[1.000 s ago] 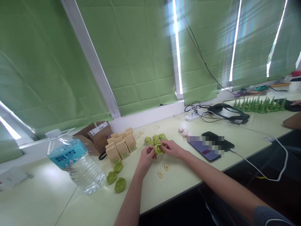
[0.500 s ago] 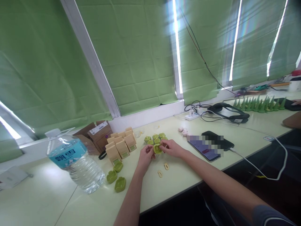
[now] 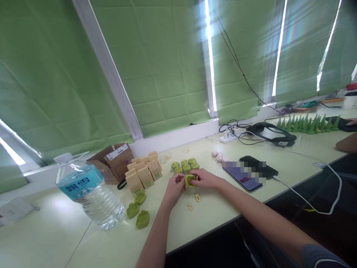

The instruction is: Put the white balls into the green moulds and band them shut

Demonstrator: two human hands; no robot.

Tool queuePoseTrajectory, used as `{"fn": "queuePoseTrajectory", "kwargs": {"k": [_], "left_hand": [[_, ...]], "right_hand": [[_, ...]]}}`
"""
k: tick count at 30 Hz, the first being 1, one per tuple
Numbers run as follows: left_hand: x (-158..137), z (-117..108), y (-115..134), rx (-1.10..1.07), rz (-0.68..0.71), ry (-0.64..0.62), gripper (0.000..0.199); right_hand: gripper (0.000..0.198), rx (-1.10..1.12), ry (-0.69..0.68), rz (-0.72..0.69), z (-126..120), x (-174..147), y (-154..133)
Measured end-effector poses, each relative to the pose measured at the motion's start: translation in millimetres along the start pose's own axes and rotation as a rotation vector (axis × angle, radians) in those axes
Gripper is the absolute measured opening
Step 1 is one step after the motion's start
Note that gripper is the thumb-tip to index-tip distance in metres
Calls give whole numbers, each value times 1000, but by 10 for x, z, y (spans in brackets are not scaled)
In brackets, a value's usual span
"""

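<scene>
A small green cup-like piece (image 3: 190,180) is held up over the table between both hands. My left hand (image 3: 176,185) pinches its left side. My right hand (image 3: 201,178) has its fingers on the right side and rim. Just behind, several finished-looking green pieces with yellow tops (image 3: 185,165) stand in a cluster. Two pale yellow loops (image 3: 198,198) lie on the table in front of my hands. To the left sit three open green cups (image 3: 142,219), their hollow sides up.
Left of my hands stand a water bottle (image 3: 89,191), a cardboard box (image 3: 115,162) and several tan paper-bag shapes (image 3: 143,173). Pink pieces (image 3: 219,156), two phones (image 3: 258,166), a black headset (image 3: 272,134) and green spiky pieces (image 3: 309,124) lie rightward. Another person's hand (image 3: 351,121) shows far right.
Both hands have moved slightly right and down with the green cup, and its opening has turned. More of the cluster behind now shows.
</scene>
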State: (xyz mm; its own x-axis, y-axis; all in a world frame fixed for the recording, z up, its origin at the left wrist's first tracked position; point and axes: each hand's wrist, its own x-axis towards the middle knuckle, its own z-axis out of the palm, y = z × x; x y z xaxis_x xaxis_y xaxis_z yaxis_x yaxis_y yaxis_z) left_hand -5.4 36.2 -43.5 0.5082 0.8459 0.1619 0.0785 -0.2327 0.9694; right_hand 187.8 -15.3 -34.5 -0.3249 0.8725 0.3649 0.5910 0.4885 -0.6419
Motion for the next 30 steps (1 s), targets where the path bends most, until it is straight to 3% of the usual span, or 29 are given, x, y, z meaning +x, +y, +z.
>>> {"fn": "queuePoseTrajectory", "kwargs": {"k": [5, 17, 24, 30], "left_hand": [[-23, 11, 25, 21, 6, -8, 35], [26, -8, 12, -2, 12, 74, 38], [-63, 41, 120, -38, 5, -9, 46], [-103, 57, 105, 30, 74, -58, 39]], "right_hand": [[15, 9, -36, -38, 0, -6, -4], [29, -71, 58, 0, 26, 31, 42], [26, -103, 106, 34, 14, 40, 22], [24, -112, 115, 62, 20, 44, 44]]}}
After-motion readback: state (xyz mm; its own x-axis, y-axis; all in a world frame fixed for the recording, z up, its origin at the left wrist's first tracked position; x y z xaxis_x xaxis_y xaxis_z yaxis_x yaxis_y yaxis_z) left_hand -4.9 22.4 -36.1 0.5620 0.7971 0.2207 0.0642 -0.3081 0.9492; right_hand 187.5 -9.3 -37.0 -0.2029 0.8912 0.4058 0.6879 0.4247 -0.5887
